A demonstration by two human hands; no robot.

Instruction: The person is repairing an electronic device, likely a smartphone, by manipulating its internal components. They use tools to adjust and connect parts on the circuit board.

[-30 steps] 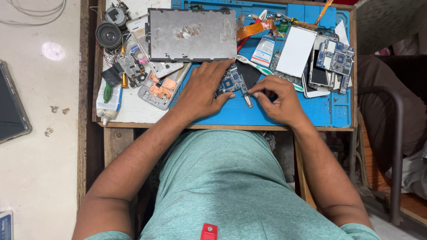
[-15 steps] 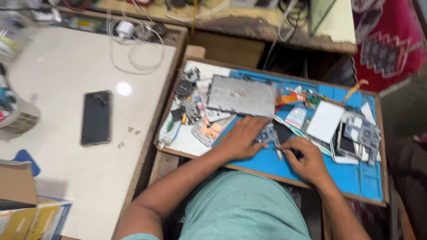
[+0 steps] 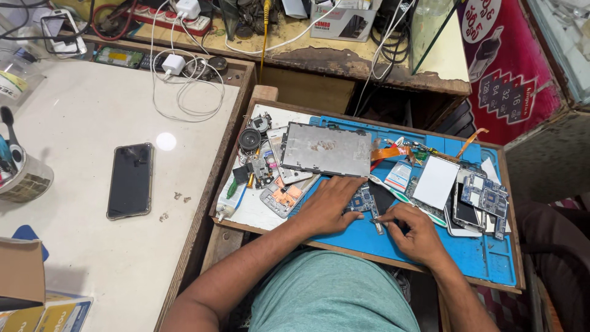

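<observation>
While the left hand (image 3: 327,206) lies flat, fingers spread, pinning a small blue circuit board (image 3: 361,200) to the rubbery blue mat (image 3: 485,258), the right hand (image 3: 416,232) pinches a thin tool (image 3: 377,222), tip hard to make out, just beside it. A dull grey metal plate (image 3: 326,149) lies beyond the left fingers.

1. The mat (image 3: 467,258) looks like matt blue rubber.
2. The plate (image 3: 327,149) is dull grey metal, scuffed and stained.
3. The tray (image 3: 243,224) has a worn wooden rim.
4. The table (image 3: 92,184) is smooth, pale and faintly glossy.
5. The phone (image 3: 130,180) has a glossy black glass face.
6. The circuit board (image 3: 362,201) is blue with small metal parts.
7. The shirt (image 3: 332,295) is soft, matt green cloth.
</observation>
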